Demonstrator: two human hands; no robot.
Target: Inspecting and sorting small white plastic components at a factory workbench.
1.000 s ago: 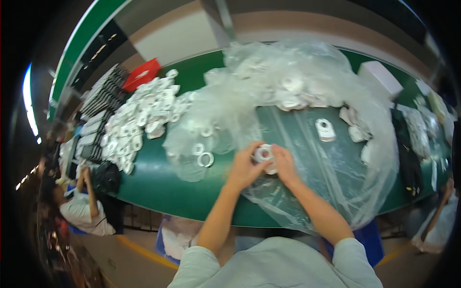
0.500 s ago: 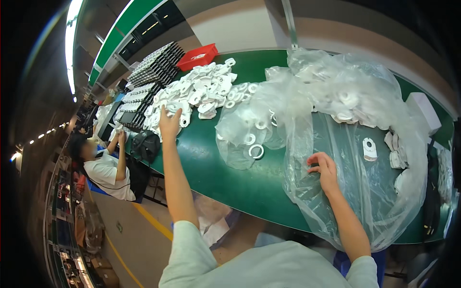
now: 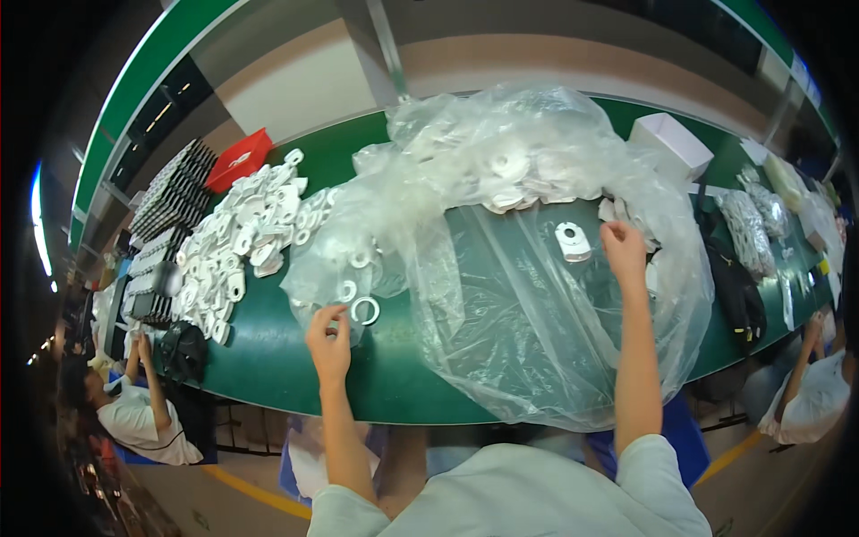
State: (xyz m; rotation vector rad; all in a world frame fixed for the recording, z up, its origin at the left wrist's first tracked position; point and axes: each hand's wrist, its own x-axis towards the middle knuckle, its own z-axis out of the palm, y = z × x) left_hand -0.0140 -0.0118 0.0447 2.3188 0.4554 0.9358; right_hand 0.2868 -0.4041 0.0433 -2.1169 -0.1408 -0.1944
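My left hand (image 3: 329,347) hovers over the table's front part, beside a white ring (image 3: 365,311) and the edge of the clear bag. Its fingers are bent, with a gap to the thumb and nothing visible between them. On the right, my right hand (image 3: 626,255) has its fingertips together at a small stack of white plastic parts (image 3: 614,209); what they grip is hidden. A single white plastic plate with a round hole (image 3: 572,242) lies on the clear plastic sheet (image 3: 528,313), left of that hand. More white parts (image 3: 528,174) are heaped farther back under plastic.
A large pile of white parts (image 3: 253,219) covers the left of the green table (image 3: 259,358), near stacked trays (image 3: 174,192) and a red bin (image 3: 240,161). A white box (image 3: 671,146) and a black bag (image 3: 735,291) are at right. Co-workers sit on both sides.
The view has swung right. My left hand has left the white pile and come near the rings. My right hand has moved away from me, from the bare sheet to the small stack.
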